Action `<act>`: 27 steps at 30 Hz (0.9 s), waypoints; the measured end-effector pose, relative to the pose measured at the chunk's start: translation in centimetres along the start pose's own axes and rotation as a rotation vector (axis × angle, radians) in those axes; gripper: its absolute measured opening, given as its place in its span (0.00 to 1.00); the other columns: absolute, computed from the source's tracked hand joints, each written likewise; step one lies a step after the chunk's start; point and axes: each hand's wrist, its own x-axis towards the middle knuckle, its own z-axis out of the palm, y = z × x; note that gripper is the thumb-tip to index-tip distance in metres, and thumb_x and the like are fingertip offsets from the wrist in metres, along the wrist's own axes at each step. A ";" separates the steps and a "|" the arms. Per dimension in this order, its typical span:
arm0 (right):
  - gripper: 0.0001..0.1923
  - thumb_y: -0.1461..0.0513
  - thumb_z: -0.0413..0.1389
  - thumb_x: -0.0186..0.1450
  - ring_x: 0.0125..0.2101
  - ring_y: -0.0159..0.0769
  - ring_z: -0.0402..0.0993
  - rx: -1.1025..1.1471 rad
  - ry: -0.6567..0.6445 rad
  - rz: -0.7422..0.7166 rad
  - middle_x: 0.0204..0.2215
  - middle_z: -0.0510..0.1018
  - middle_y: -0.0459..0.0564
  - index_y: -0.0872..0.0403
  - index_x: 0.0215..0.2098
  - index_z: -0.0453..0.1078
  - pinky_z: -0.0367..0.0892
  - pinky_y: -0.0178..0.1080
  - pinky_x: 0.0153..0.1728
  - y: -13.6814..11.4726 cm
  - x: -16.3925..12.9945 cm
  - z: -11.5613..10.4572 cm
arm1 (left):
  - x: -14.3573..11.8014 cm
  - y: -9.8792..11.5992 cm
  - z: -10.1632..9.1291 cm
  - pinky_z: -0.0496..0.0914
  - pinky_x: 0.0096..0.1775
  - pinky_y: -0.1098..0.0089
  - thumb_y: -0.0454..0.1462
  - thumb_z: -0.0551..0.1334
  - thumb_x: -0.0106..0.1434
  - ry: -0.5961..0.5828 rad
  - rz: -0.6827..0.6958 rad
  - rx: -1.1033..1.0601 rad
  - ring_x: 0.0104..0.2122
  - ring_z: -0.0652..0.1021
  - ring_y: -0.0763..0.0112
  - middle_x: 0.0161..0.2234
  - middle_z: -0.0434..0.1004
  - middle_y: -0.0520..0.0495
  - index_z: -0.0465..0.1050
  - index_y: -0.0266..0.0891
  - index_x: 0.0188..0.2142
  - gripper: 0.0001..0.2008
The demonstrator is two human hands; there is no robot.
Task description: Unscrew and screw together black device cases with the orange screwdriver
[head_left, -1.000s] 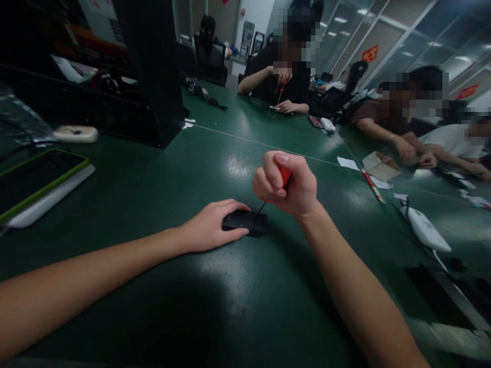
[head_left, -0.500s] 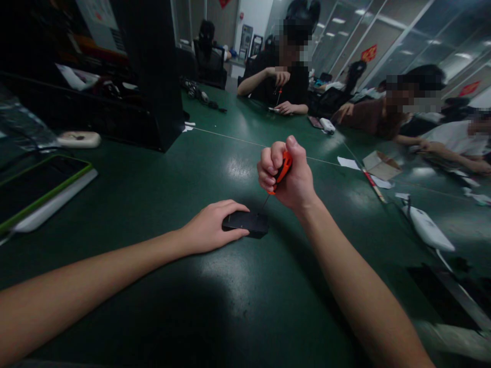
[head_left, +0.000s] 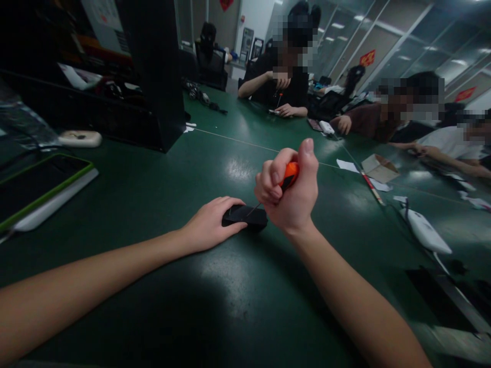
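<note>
Head view | left hand (head_left: 209, 223) half-curled, black box (head_left: 256, 220) between thumb and fingers | right hand (head_left: 289, 199) fisted round orange screwdriver (head_left: 290, 174)

One head-worn view, facing forward and down, above green table (head_left: 153, 176), hands (head_left: 209, 222) (head_left: 294, 202) near

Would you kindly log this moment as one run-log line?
left hand: grips black block | right hand: grips orange-handled screwdriver | screwdriver: slanted, tip at block's top face | block: on green table
</note>
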 end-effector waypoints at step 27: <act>0.28 0.36 0.49 0.66 0.12 0.22 0.44 0.149 -0.621 0.198 0.12 0.49 0.33 0.49 0.25 0.54 0.44 0.30 0.15 2.4 -0.4 -2.0 | -0.6 -0.5 0.3 0.73 0.54 0.62 0.33 0.61 0.71 0.106 0.313 -0.069 0.50 0.79 0.62 0.49 0.80 0.45 0.79 0.41 0.48 0.10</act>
